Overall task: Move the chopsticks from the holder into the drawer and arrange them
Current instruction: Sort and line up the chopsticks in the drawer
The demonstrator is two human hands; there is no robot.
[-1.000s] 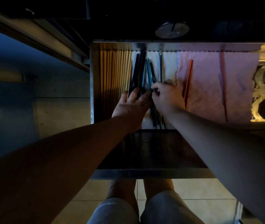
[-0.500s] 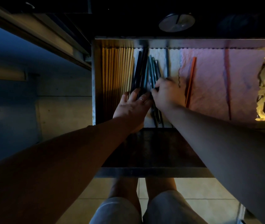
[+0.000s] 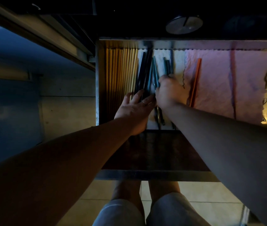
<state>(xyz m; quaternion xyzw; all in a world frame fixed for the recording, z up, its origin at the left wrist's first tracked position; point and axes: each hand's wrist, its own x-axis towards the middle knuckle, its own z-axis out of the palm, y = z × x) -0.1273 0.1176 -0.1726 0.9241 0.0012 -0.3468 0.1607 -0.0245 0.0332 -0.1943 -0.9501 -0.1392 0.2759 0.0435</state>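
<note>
The dark chopsticks (image 3: 146, 69) are laid in the drawer (image 3: 98, 82), beside the wooden row (image 3: 121, 70) at its left edge. They are pressed by the straight fingers of the left hand (image 3: 133, 110) and gripped by the curled fingers of the right hand (image 3: 170, 92).

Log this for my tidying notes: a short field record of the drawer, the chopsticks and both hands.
storage: open metal drawer, pink paper liner on its right part
left row: pale wooden chopsticks, parallel beside the left wall
middle: black and teal chopsticks, loosely fanned
loose: thin orange chopstick and thin reddish chopstick, apart on the liner
left hand: straight fingers rest on the black and teal chopsticks
right hand: curled, grips some of them
</note>
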